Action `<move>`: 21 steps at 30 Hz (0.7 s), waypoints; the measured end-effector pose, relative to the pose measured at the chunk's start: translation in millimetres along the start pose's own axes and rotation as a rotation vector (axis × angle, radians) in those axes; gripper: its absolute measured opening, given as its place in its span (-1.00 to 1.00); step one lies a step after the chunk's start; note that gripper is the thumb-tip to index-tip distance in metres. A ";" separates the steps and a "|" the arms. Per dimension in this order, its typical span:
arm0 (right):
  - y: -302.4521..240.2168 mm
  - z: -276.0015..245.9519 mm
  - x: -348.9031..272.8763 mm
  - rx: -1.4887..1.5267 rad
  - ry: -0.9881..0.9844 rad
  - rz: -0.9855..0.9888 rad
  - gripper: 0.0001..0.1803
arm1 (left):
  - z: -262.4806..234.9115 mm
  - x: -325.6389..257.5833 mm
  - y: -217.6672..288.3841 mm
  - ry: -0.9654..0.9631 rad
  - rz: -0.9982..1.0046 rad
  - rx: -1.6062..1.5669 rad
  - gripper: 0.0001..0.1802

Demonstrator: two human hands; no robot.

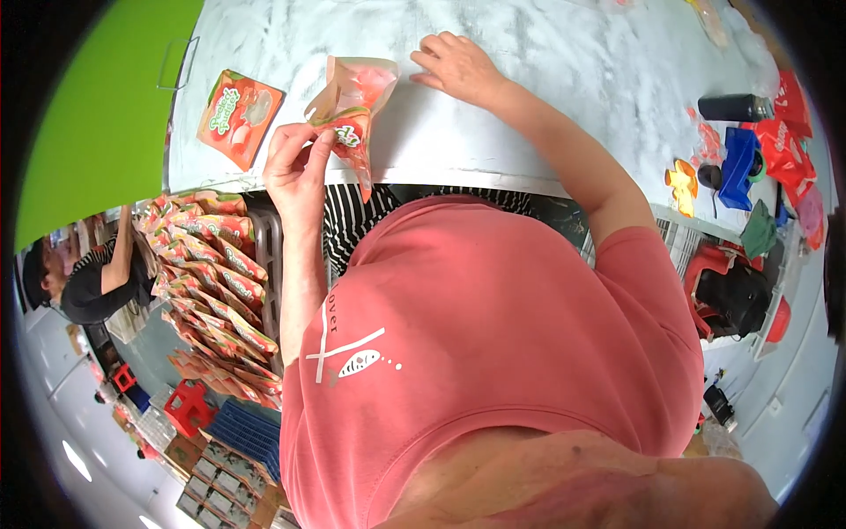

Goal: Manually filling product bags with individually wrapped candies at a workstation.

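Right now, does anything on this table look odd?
No clear spill shows. The white tabletop has grey, smudgy streaks, and the loose orange-red pouch left of your left hand lies askew to the front edge.

White table (pixel 564 62) — orange pouch (pixel 240 119), dark bottle (pixel 734 108)

Printed lettering we can make out
We see white, green-edged lettering on the flat orange-red pouch (pixel 240 119) on the tabletop (pixel 264 35), part of similar lettering on the open pouch (pixel 357 110), and more along the row of filled pouches (pixel 216 291); small dark letters edge the white print on the pink shirt (pixel 493 326).
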State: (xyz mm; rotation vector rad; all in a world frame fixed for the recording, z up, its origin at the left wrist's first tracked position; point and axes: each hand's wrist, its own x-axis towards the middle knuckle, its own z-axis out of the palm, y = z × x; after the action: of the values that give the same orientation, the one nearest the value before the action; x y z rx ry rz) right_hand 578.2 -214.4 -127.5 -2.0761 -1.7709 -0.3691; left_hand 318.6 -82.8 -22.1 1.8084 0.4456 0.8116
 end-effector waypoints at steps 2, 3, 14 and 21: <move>0.1 1.5 5.6 -0.032 -0.153 0.146 -0.71 | -0.9 -1.9 0.3 0.004 0.019 0.018 -0.86; 6.0 6.7 4.1 -0.032 -0.151 0.139 -0.71 | 0.9 -3.0 1.0 0.005 0.046 0.036 -0.85; -90.8 -103.4 83.3 0.877 0.480 0.312 -0.85 | 12.3 -9.0 -4.2 0.052 0.068 0.074 -0.79; -102.0 -126.8 70.7 0.688 0.470 0.078 -0.81 | 16.7 -11.1 5.4 0.096 0.045 0.131 -0.80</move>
State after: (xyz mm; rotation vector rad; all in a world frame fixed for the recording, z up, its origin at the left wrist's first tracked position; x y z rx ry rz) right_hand 495.9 -196.0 28.6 -1.4203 -1.2864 -0.1665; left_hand 322.3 -103.2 -24.2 1.9114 0.5327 0.9214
